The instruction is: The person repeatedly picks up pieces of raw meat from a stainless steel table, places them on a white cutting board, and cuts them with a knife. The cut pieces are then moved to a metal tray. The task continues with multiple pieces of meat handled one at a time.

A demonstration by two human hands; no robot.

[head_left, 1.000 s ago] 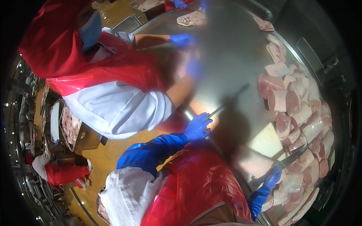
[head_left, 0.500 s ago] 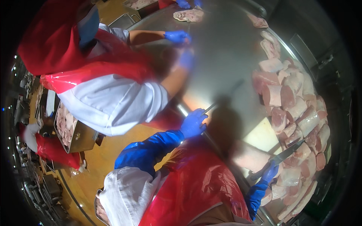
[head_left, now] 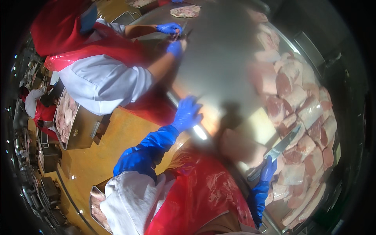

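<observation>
In my right hand (head_left: 268, 169), closed round its handle, is a large knife (head_left: 285, 142); the blade points away to the right over the meat. My left hand (head_left: 187, 114) is raised near the table's left edge, fingers curled. The sharpening steel seen there earlier is now too faint to follow beyond the fingers. Between my hands a pale slab of meat (head_left: 239, 148) lies by a white cutting board (head_left: 261, 126), blurred. To the right is a large heap of pink meat pieces (head_left: 309, 113) with pale fat.
The steel table (head_left: 219, 51) stretches ahead. At its left side a co-worker (head_left: 105, 82) in red apron handles something small with blue gloves. Another meat piece (head_left: 185, 11) lies at the far end. Metal tubs of meat (head_left: 80, 131) stand on the yellow floor (head_left: 113, 137) at left.
My left hand has moved left and up, and the steel's rod no longer shows clearly. My right hand has shifted slightly left and up with the knife. The co-worker's hands now appear farther left.
</observation>
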